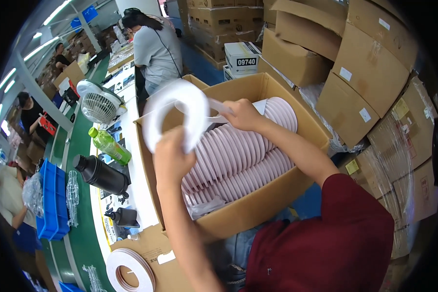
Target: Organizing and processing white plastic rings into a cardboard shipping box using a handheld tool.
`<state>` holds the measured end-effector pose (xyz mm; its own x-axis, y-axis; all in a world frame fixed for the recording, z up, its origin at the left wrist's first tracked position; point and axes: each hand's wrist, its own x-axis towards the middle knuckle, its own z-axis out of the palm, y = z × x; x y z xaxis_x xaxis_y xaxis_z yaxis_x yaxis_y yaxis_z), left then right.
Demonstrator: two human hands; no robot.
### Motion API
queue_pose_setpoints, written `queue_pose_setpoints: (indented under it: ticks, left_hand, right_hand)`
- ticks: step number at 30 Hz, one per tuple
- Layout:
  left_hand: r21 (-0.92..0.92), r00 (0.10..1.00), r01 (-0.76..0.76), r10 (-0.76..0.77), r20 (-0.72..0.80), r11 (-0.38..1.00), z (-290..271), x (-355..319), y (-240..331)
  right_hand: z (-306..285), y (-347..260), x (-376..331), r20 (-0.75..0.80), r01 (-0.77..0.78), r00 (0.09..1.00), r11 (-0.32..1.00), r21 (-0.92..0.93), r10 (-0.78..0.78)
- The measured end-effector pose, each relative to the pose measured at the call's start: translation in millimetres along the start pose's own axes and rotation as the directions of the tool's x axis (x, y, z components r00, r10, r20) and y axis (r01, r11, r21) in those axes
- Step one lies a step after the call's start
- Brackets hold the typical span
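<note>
My left hand (173, 155) is closed on a flat white ring (153, 117), raised above the far left side of an open cardboard carton (258, 216). Motion smears both the ring and this hand. Over the carton, my right hand (243, 114) is closed with a thin pale strip at its fingers. Whether that strip is another ring seen edge-on, I cannot tell. Rows of pale rings (224, 151) stand on edge inside the carton, with crumpled clear plastic (207, 208) at its near left corner. A short stack of white rings (113, 270) lies on cardboard at the lower left.
On the bench to the left stand a fan (97, 106), a green bottle (111, 146), a large black bottle (102, 174) and a small black bottle (125, 217). Beyond is a green conveyor with a blue bin (53, 199). Stacked cartons (370, 63) crowd the right. Several people work nearby.
</note>
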<state>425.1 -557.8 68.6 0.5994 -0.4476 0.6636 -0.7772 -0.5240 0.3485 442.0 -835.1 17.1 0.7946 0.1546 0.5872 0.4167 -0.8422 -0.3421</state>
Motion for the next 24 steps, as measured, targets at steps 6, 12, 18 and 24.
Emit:
queue_pose_setpoints:
  ticks: [6, 12, 18, 24]
  left_hand:
    - [-0.069, 0.951, 0.021, -0.042, -0.306, 0.997, 13, -4, -7]
    - [0.046, 0.968, 0.153, -0.159, 0.194, 0.987, 16, -3, -1]
    - [0.148, 0.991, 0.029, -0.01, -0.133, 0.989, 9, 5, -1]
    - [0.06, 0.845, 0.101, -0.054, -0.533, 0.993, 11, 2, 6]
  right_hand:
    - [-4, 3, 2, -0.045, -0.001, 0.999, 0.999, 0.034, 0.003]
    - [-5, 4, 2, -0.019, 0.115, 0.993, 0.988, -0.103, -0.117]
    - [5, -3, 4, -0.057, 0.093, 0.994, 0.995, 0.043, -0.091]
    - [12, 3, 0, -0.102, 0.108, 0.989, 0.993, 0.041, -0.103]
